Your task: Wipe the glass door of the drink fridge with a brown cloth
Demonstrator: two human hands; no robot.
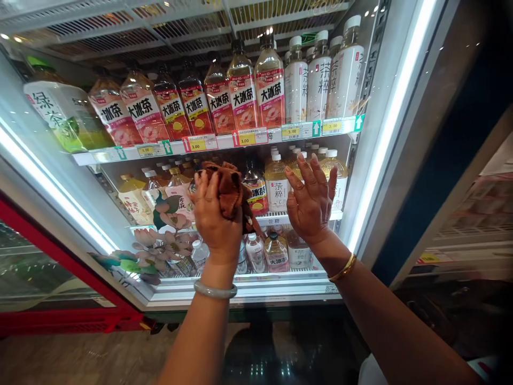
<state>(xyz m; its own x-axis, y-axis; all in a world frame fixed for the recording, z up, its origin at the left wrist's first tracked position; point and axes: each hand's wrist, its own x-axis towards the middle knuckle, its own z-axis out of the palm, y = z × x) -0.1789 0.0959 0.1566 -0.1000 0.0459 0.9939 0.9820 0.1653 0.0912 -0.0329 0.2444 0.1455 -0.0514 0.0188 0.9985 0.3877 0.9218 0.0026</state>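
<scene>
My left hand [214, 214] is closed around a crumpled brown cloth [230, 190], held up in front of the drinks fridge. My right hand [310, 200] is raised beside it, fingers stretched out and holding nothing. Its palm faces the fridge's glass front; whether it touches the glass I cannot tell. Behind the hands stand bottled drinks: a dark iced-tea bottle [256, 190] shows just right of the cloth, and a white-capped tea bottle [277, 184] between the hands. A flower decal [164, 240] is left of my left wrist.
The upper shelf edge [224, 141] carries price tags under a row of large bottles [270, 85]. More small bottles [276, 254] stand on the bottom shelf. A bright light strip [393, 128] runs down the right side. A red-framed cabinet [60, 251] adjoins at left.
</scene>
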